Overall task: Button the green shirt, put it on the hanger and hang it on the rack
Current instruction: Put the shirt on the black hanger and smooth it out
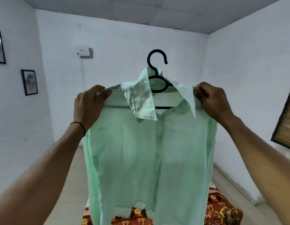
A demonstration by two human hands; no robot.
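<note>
The pale green shirt [141,151] hangs in the air in front of me, its button placket running down the middle and its collar spread open. Inside it sits a black hanger [154,62], whose hook sticks up above the collar. My left hand [89,104] pinches the shirt's left shoulder over the hanger's end. At the other shoulder my right hand [214,101] grips the fabric and the hanger's end together. No rack is in view.
Below the shirt lies a red and orange patterned cloth [222,208] on a surface. White walls surround me, with two framed pictures [29,82] on the left, a white wall box [83,50] behind and a dark framed panel [285,120] at the right.
</note>
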